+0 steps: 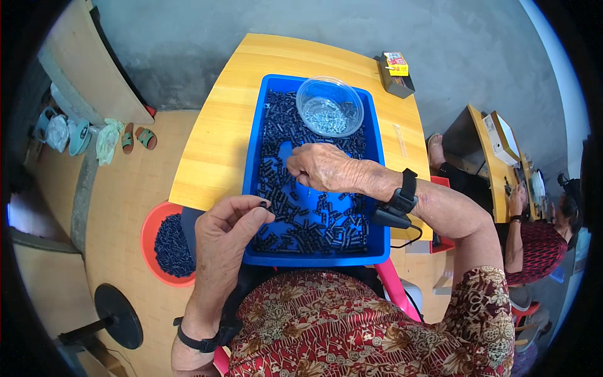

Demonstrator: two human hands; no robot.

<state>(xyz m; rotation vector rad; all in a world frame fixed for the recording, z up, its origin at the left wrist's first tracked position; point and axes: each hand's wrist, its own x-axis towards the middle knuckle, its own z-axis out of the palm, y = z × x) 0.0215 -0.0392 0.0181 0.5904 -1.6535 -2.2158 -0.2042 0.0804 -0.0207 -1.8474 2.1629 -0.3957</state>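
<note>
Blk pc [264, 204] in L hand [226, 226], dir./long axis unclear

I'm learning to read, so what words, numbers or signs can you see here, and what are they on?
Small yellow and red box: it has print, too small and blurred to read.
White box at the right: any marks are too small to read.
Blue tray, clear tub, black pieces: no writing I can make out.
</note>
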